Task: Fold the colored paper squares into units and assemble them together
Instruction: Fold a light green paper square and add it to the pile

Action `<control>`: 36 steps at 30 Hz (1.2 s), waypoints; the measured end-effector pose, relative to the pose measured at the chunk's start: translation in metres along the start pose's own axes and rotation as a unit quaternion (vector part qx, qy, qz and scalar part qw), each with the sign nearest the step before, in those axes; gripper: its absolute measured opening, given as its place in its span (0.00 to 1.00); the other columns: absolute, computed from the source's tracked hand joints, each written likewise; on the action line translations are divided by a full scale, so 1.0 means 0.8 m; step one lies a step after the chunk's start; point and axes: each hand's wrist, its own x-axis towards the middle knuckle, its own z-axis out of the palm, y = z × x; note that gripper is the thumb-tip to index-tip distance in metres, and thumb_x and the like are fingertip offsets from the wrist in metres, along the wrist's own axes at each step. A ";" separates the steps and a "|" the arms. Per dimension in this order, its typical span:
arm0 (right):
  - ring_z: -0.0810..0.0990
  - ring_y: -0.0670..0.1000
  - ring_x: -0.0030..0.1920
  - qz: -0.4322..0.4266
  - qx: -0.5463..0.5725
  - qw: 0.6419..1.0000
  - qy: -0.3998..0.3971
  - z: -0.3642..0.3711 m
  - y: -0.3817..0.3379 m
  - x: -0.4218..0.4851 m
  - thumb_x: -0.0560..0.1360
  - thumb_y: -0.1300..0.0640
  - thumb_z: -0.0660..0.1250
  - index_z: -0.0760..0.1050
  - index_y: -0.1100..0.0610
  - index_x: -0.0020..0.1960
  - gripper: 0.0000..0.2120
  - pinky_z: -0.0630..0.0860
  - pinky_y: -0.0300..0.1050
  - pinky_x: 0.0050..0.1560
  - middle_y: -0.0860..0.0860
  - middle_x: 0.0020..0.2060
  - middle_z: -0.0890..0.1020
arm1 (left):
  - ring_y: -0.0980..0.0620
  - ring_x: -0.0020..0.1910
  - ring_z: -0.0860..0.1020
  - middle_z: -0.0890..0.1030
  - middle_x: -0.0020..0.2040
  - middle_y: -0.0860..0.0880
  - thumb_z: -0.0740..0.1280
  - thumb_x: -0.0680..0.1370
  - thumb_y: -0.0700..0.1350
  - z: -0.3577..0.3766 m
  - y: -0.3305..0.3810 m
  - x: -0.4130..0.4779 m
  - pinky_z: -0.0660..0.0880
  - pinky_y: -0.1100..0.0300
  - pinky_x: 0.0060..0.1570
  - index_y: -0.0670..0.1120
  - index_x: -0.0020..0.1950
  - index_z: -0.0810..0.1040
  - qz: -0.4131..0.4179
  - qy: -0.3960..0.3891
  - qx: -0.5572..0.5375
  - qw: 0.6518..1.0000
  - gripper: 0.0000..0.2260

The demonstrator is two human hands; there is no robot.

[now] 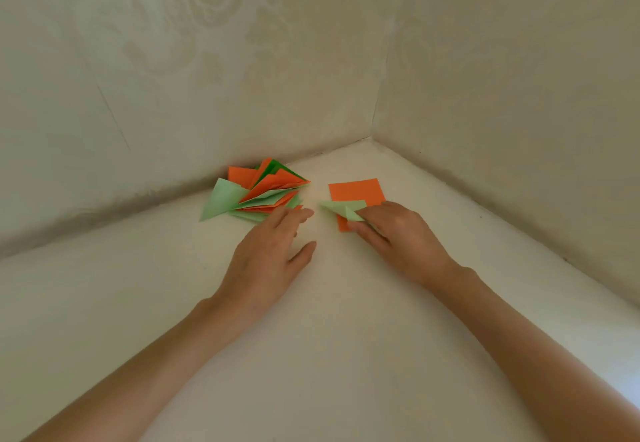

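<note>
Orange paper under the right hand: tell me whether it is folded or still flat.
Flat and unfolded: the orange square lies spread on the table, with no creases showing.

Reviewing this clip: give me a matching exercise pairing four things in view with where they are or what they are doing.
Things:
1. left hand
2. right hand
3. orange square
4. pile of folded units

States:
A. lies flat and unfolded on the surface
B. pinches a light green folded piece
C. sits near the wall, mixing orange and green
D. open, fingers reaching toward the pile

Pairs: 1-D, 2-B, 3-A, 4-C
</note>
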 end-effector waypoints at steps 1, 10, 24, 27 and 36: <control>0.73 0.57 0.31 -0.023 0.004 1.000 0.006 -0.003 -0.006 -0.005 0.80 0.43 0.50 0.76 0.61 0.39 0.26 0.64 0.43 0.34 0.53 0.30 0.77 | 0.53 0.47 0.76 0.73 0.59 0.50 0.70 0.75 0.44 0.002 0.000 0.000 0.73 0.59 0.44 0.48 0.65 0.73 0.004 -0.010 -0.012 1.000 0.19; 0.81 0.57 0.41 -0.128 0.010 0.992 -0.017 -0.012 -0.037 -0.035 0.82 0.48 0.52 0.81 0.61 0.47 0.23 0.78 0.51 0.43 0.54 0.42 0.83 | 0.50 0.41 0.76 0.78 0.46 0.50 0.65 0.72 0.45 -0.006 0.006 0.005 0.71 0.54 0.39 0.45 0.43 0.82 0.155 0.000 0.058 0.986 0.07; 0.72 0.46 0.49 0.078 0.199 0.969 -0.126 -0.024 -0.045 -0.055 0.75 0.50 0.67 0.83 0.54 0.47 0.09 0.66 0.32 0.52 0.46 0.46 0.78 | 0.55 0.46 0.75 0.77 0.47 0.56 0.57 0.77 0.59 -0.009 -0.001 -0.021 0.70 0.59 0.44 0.49 0.46 0.79 0.144 -0.125 -0.016 0.982 0.17; 0.70 0.42 0.52 0.175 0.235 0.947 -0.134 -0.030 -0.041 -0.057 0.74 0.50 0.68 0.80 0.48 0.41 0.04 0.62 0.25 0.51 0.42 0.46 0.77 | 0.55 0.47 0.74 0.76 0.46 0.57 0.56 0.77 0.59 -0.006 -0.001 -0.018 0.71 0.56 0.46 0.49 0.45 0.79 0.105 -0.132 -0.067 0.983 0.18; 0.67 0.44 0.49 0.245 0.209 0.943 -0.088 -0.019 -0.046 -0.056 0.74 0.55 0.69 0.76 0.51 0.37 0.07 0.60 0.24 0.49 0.46 0.42 0.76 | 0.56 0.39 0.74 0.74 0.40 0.55 0.65 0.75 0.58 -0.005 0.008 0.010 0.72 0.55 0.42 0.51 0.40 0.76 0.037 -0.150 -0.053 0.986 0.12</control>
